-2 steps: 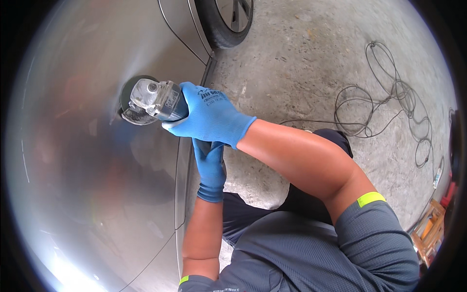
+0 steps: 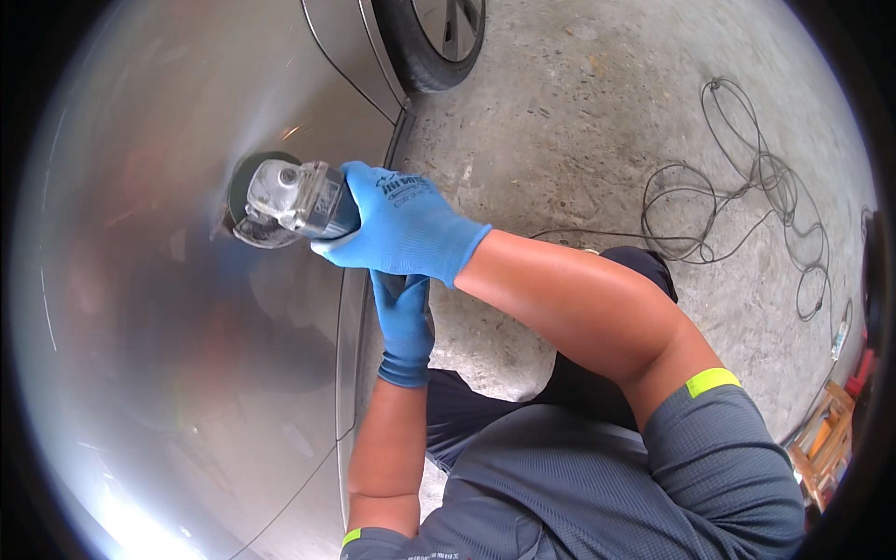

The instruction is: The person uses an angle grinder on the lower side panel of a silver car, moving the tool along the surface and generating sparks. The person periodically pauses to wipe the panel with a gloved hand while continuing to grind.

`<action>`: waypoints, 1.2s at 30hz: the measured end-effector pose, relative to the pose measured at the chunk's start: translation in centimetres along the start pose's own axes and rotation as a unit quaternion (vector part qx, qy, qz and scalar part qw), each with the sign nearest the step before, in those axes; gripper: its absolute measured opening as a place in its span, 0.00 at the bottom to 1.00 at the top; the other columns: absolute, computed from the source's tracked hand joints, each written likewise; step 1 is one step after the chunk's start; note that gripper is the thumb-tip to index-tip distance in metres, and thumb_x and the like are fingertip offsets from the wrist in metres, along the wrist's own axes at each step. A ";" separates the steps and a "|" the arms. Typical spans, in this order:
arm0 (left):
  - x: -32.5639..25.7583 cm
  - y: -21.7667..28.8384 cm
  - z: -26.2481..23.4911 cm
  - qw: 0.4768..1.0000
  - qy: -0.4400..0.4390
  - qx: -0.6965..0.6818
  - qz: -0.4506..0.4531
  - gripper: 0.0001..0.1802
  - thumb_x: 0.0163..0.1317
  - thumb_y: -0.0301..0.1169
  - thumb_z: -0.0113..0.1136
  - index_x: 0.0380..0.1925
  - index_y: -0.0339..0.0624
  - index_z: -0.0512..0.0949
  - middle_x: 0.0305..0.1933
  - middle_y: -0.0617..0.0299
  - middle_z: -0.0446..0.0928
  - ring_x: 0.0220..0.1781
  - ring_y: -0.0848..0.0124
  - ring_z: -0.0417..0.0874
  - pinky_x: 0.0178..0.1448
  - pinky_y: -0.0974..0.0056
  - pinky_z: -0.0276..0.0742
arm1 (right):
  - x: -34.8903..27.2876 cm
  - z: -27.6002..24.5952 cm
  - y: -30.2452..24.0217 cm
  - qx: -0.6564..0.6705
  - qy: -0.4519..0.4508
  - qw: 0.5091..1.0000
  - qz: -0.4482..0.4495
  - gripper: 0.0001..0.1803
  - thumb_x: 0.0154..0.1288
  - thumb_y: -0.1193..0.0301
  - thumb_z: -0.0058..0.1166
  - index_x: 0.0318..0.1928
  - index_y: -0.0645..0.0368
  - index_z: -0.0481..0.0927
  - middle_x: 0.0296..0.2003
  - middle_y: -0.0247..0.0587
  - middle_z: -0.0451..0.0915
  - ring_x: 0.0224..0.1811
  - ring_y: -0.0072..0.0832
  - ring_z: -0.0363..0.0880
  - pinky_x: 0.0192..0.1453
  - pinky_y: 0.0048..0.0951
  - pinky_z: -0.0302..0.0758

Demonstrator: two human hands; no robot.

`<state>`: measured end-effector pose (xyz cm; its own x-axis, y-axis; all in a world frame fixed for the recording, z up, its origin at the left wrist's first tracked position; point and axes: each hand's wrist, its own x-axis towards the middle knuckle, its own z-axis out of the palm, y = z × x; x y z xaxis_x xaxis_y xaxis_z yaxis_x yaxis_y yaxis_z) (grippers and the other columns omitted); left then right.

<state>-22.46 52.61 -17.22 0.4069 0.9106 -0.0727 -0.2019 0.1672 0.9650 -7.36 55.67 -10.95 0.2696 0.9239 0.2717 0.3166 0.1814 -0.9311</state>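
Both of my hands wear blue gloves. My right hand (image 2: pixel 401 224) grips the body of a silver angle grinder (image 2: pixel 289 201), whose round disc lies against the silver car body panel (image 2: pixel 159 308). My left hand (image 2: pixel 403 317) sits just under the right one, closed around the rear of the grinder, which is hidden beneath the right glove. A little orange glint shows on the panel just above the disc.
A car wheel (image 2: pixel 443 37) stands at the top by the panel's edge. A thin black cable (image 2: pixel 747 205) lies in loose loops on the concrete floor (image 2: pixel 579 121) to the right. Small wooden pieces (image 2: pixel 826 439) sit at the far right edge.
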 end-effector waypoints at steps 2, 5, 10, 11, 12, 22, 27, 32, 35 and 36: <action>-0.2 -0.1 0.0 1.000 0.020 -0.001 -0.014 0.35 0.70 0.18 0.56 0.78 0.38 0.62 0.74 0.54 0.71 0.75 0.65 0.72 0.79 0.59 0.64 | 0.0 0.1 0.1 -0.002 0.003 1.000 -0.003 0.38 0.55 0.46 0.74 0.52 0.64 0.78 0.44 0.56 0.87 0.48 0.51 0.88 0.56 0.45 0.82; 0.1 0.3 -0.1 1.000 -0.008 0.019 0.004 0.37 0.70 0.17 0.56 0.79 0.37 0.60 0.75 0.53 0.70 0.75 0.65 0.72 0.79 0.58 0.64 | 0.2 -0.2 -0.3 0.014 0.001 1.000 0.025 0.38 0.55 0.46 0.74 0.53 0.63 0.78 0.45 0.56 0.87 0.49 0.51 0.88 0.57 0.44 0.82; 0.6 3.1 0.3 0.988 -0.057 0.142 0.000 0.40 0.70 0.16 0.54 0.81 0.35 0.55 0.78 0.52 0.67 0.77 0.62 0.69 0.81 0.56 0.63 | 0.6 -1.0 -0.5 0.100 0.077 0.990 0.068 0.39 0.53 0.45 0.74 0.49 0.67 0.76 0.45 0.61 0.86 0.48 0.53 0.88 0.55 0.47 0.82; 0.7 4.0 0.3 0.982 -0.067 0.175 0.004 0.40 0.70 0.16 0.53 0.82 0.35 0.54 0.78 0.52 0.66 0.78 0.62 0.69 0.81 0.56 0.62 | 0.8 -1.3 -0.5 0.099 0.094 0.988 0.077 0.38 0.54 0.46 0.74 0.49 0.66 0.77 0.44 0.60 0.86 0.48 0.52 0.88 0.56 0.46 0.82; 1.0 4.9 0.2 0.964 -0.088 0.249 0.034 0.41 0.71 0.16 0.55 0.82 0.35 0.53 0.78 0.51 0.66 0.78 0.62 0.68 0.81 0.56 0.63 | 0.9 -1.7 -0.5 0.098 0.106 0.985 0.093 0.38 0.54 0.46 0.74 0.49 0.66 0.77 0.44 0.59 0.86 0.48 0.52 0.88 0.56 0.46 0.82; 2.9 10.4 -1.0 0.575 -0.057 0.765 0.284 0.39 0.70 0.29 0.60 0.80 0.38 0.60 0.76 0.44 0.70 0.79 0.51 0.69 0.84 0.49 0.59 | 0.8 -3.6 -0.4 0.087 0.153 0.975 0.133 0.39 0.55 0.46 0.74 0.52 0.67 0.77 0.45 0.56 0.87 0.50 0.49 0.88 0.57 0.45 0.82; 7.0 18.0 0.6 0.221 -0.120 0.911 0.325 0.41 0.72 0.48 0.58 0.80 0.44 0.62 0.82 0.53 0.63 0.85 0.56 0.59 0.89 0.45 0.45 | 1.4 -4.6 0.6 0.162 0.219 0.947 0.168 0.38 0.54 0.47 0.74 0.51 0.68 0.78 0.46 0.56 0.87 0.51 0.49 0.88 0.59 0.44 0.81; 14.3 20.9 -0.3 -0.050 -0.277 0.929 0.242 0.44 0.73 0.60 0.49 0.83 0.50 0.58 0.88 0.61 0.53 0.90 0.61 0.44 0.92 0.46 0.30 | 3.3 -6.5 2.0 0.284 0.284 0.901 0.166 0.37 0.53 0.49 0.72 0.48 0.72 0.78 0.37 0.52 0.87 0.41 0.39 0.90 0.49 0.39 0.85; 17.6 21.7 4.3 -0.060 -0.243 0.938 0.241 0.48 0.71 0.63 0.50 0.84 0.53 0.54 0.89 0.64 0.50 0.91 0.62 0.42 0.91 0.45 0.27 | 3.3 -8.2 2.0 0.292 0.324 0.886 0.157 0.34 0.54 0.51 0.72 0.46 0.71 0.79 0.34 0.47 0.86 0.35 0.32 0.88 0.43 0.34 0.85; 18.9 22.6 5.1 -0.048 -0.220 0.935 0.273 0.47 0.72 0.62 0.51 0.84 0.53 0.54 0.89 0.64 0.52 0.90 0.63 0.43 0.91 0.45 0.28 | 3.3 -8.5 1.8 0.289 0.338 0.884 0.147 0.33 0.55 0.52 0.72 0.46 0.71 0.79 0.34 0.47 0.86 0.35 0.31 0.88 0.42 0.34 0.85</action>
<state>-14.74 71.67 4.50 0.8316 0.4278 -0.3542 -0.1629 -0.4219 -0.8919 1.87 56.18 -9.64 0.8067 0.5824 -0.1004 -0.3216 0.2900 -0.9014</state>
